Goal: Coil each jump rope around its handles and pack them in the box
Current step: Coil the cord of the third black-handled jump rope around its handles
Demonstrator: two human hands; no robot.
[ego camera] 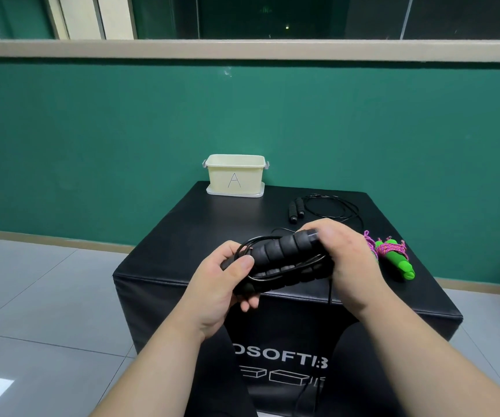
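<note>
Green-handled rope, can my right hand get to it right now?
Likely yes once freed: the green-handled rope lies beside the right hand, nothing between, but that hand grips the black handles.

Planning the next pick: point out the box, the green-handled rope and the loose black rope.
box (218,179): head view, front wall beside the A.
green-handled rope (399,263): head view, a green handle.
loose black rope (292,211): head view, one foam handle.

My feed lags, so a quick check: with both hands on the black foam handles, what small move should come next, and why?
Probably one more wrap. The left hand grips the handles, the right hand holds their far end, and few loops lie around them; a cord tail hangs loose over the table edge, so the box can wait.
</note>
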